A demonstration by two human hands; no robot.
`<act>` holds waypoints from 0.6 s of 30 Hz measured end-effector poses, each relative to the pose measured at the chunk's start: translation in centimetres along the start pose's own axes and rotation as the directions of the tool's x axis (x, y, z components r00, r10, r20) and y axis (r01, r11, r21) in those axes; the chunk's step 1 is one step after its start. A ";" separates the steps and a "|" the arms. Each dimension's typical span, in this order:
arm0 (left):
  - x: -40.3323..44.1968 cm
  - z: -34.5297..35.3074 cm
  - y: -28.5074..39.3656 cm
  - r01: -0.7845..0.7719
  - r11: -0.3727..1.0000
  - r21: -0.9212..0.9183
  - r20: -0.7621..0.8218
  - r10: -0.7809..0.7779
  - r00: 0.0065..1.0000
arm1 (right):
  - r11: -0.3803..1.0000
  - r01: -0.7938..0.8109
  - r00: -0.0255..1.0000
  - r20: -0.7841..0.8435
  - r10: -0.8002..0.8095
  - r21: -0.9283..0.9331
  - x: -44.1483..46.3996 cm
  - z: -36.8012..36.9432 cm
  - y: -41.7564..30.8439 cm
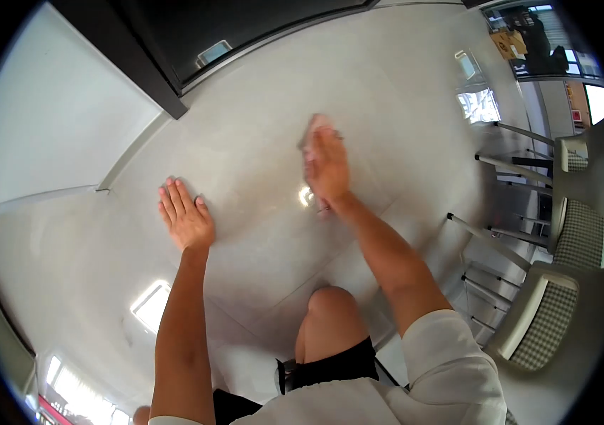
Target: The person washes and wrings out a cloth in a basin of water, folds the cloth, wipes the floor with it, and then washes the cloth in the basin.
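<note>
My left hand [188, 219] lies flat on the glossy pale floor [259, 92], its fingers spread and nothing in them. Ahead and to the right, my right hand [331, 166] presses a pinkish cloth [309, 147] against the floor. The cloth shows along the left side of that hand and below the palm; the rest is hidden under it. Slight motion blur smears the right fingers and the cloth. My bent knee [334, 306] is at the bottom centre, between my arms.
A dark glossy panel with a dark frame [167, 99] stands at the top, beside a white wall [54, 113]. On the right are several chairs with checked seats [546, 322], their metal legs [489, 241] reaching toward the floor area. A cardboard box [509, 44] sits far right.
</note>
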State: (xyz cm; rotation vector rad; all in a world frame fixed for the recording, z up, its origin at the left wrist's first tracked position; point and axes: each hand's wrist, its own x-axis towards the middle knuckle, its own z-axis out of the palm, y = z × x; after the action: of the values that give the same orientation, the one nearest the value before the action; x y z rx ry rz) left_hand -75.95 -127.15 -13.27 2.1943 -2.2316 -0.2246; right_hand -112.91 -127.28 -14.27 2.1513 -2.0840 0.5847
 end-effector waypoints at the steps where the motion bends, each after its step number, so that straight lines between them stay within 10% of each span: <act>1: -0.3 0.2 -0.2 -0.004 1.000 -0.004 0.004 0.004 1.000 | 1.000 -0.001 0.999 0.052 0.001 0.011 0.2 0.0 -2.9; 12: 0.4 -0.5 -3.8 -0.069 0.932 -0.355 0.035 0.087 0.996 | 0.983 0.163 0.982 0.082 -0.169 0.080 -1.7 2.2 -17.2; 18: -0.3 0.8 -13.9 -0.359 0.794 -0.490 -0.160 0.323 0.933 | 0.850 0.403 0.894 0.051 -0.444 0.341 -10.4 0.4 -28.7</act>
State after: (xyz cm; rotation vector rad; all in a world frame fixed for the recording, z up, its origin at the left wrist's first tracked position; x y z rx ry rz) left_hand -62.17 -126.93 -15.53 1.4787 -2.1523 -0.6414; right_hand -84.73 -115.68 -12.42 2.7881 -1.5523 0.7906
